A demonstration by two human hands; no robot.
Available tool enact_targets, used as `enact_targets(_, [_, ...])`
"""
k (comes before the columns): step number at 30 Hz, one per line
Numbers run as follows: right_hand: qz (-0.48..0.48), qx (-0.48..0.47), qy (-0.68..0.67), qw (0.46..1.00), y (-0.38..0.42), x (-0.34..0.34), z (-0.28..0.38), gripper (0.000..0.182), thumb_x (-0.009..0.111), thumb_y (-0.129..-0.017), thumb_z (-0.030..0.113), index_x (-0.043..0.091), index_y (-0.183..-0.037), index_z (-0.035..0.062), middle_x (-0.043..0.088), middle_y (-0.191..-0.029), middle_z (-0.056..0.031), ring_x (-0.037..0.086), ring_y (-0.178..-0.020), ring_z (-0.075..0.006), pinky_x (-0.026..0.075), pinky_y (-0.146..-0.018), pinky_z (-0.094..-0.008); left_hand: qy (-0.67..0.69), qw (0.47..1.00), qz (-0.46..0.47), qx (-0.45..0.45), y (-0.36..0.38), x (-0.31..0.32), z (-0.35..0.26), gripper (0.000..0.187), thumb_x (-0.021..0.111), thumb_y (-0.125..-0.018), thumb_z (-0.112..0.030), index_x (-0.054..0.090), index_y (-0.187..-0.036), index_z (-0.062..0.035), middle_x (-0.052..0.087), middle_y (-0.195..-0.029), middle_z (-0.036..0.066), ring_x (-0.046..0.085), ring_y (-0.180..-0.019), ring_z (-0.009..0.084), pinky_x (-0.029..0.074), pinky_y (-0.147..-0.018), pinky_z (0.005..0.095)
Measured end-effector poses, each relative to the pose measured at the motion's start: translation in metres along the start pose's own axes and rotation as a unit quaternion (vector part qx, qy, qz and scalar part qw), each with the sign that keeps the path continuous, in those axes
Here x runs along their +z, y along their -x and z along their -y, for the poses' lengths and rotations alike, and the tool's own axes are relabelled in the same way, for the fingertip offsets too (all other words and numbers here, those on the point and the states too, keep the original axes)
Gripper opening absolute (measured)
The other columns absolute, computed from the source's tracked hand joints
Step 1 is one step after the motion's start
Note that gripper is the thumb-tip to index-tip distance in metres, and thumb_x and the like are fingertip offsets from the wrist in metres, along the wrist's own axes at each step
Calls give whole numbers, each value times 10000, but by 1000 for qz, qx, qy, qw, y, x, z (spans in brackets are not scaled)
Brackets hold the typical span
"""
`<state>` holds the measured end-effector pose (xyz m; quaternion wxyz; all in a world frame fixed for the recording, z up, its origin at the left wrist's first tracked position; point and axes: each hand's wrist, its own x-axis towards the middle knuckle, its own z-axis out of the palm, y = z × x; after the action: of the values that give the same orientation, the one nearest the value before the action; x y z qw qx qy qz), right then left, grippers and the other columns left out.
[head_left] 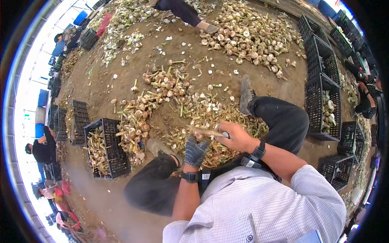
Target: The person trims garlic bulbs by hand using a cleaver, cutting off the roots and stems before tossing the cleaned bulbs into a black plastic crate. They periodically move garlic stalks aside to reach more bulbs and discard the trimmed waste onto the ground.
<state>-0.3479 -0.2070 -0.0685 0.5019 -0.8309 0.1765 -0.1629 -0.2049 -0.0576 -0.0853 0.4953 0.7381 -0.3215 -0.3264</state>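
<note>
My left hand (196, 151), in a grey glove, is closed round a garlic bulb (198, 136) in front of my lap. My bare right hand (236, 137) grips the handle of a knife (207, 131), whose blade lies over the bulb and points left. Beneath both hands is a heap of cut stalks and peelings (216, 157) between my legs. A pile of garlic bulbs (139, 117) curves round ahead and to the left, near my shoe.
A black crate (115, 150) with stalks stands left. Stacked black crates (323, 106) line the right. A large garlic heap (253, 34) lies ahead, beside another person's foot (208, 28). Several people sit at the left; another person (366, 97) is at the far right.
</note>
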Motion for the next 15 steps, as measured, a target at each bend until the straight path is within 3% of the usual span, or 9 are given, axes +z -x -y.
enact_targets(2, [14,27,35,999,8,1,10,238,687,-751,167,547,-850,1,551,-868,-164,562,-781,-388,453,-673,-450,-56,997,44,38,-1,0,23,317,709,-843,-129,613,-1116,0,667,-1018,119,622,-898,218,504,-788,354])
enact_targets(5, [12,-6,90,996,12,8,10,251,691,-724,163,535,-843,7,530,-826,-162,563,-776,-395,452,-657,-461,-197,963,73,167,-2,-2,59,286,703,-849,-190,650,-1087,-40,685,-1037,115,633,-959,272,494,-834,401])
enact_targets(7, [12,-10,115,993,14,12,11,253,688,-707,157,528,-835,9,524,-812,-160,566,-778,-393,465,-669,-464,-388,866,39,312,1,-5,67,284,691,-861,-231,660,-1084,-58,693,-1041,107,631,-976,291,483,-858,417])
enact_targets(9, [18,-16,151,988,14,16,9,245,686,-709,155,532,-832,10,529,-817,-160,570,-780,-387,472,-675,-464,-311,926,62,203,6,-8,67,285,676,-868,-258,666,-1083,-71,693,-1040,107,628,-982,305,475,-869,423])
enact_targets(11, [22,-15,157,987,13,20,7,239,687,-713,153,534,-829,11,537,-821,-163,575,-781,-383,476,-679,-463,-251,953,73,151,11,-12,59,279,665,-875,-267,669,-1079,-77,693,-1038,108,626,-981,307,472,-871,423])
enact_targets(15, [28,-5,160,987,10,21,7,237,692,-718,150,538,-832,11,553,-823,-167,582,-781,-380,475,-685,-469,-241,954,71,165,14,-16,43,262,650,-886,-269,674,-1067,-80,692,-1032,112,634,-955,300,484,-845,416])
